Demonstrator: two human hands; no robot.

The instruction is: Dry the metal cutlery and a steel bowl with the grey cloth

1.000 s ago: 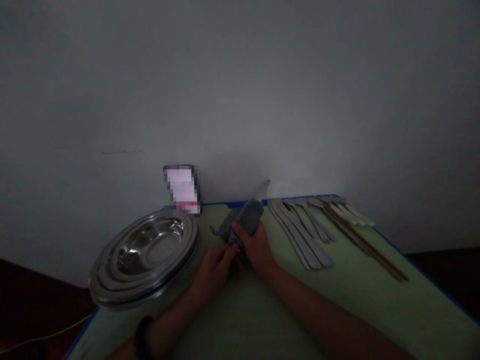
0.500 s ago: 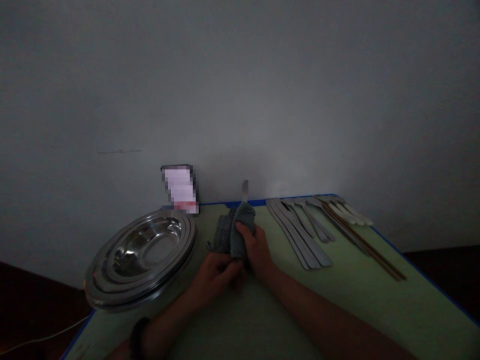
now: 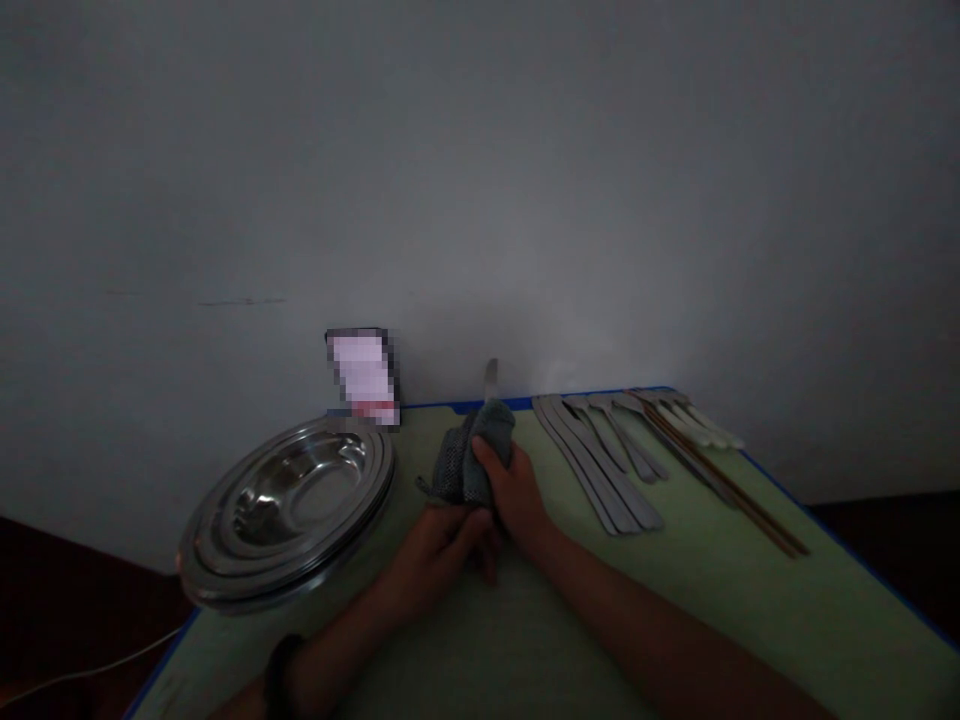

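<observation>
A table knife [image 3: 492,374] points up and away from me, its blade tip showing above a grey-blue cloth [image 3: 491,440] folded around it. My right hand [image 3: 517,490] is closed around the cloth and the knife inside, with the thumb along the near face. Just below, my left hand [image 3: 442,545] is closed at the knife's lower end, thumb and fingers together; the handle there is hidden. A loose part of the cloth with a small loop hangs to the left, over the left hand.
A stack of steel plates [image 3: 307,495] stands left on the green table [image 3: 720,620]. Behind it a blurred phone-like screen [image 3: 366,375] leans on the wall. To the right lie several table knives [image 3: 600,470], forks [image 3: 630,440], brown chopsticks [image 3: 739,490] and white-handled utensils [image 3: 697,425].
The cloth and my right hand have shifted slightly up along the knife, so a little less blade shows. My left hand stays at the lower end.
</observation>
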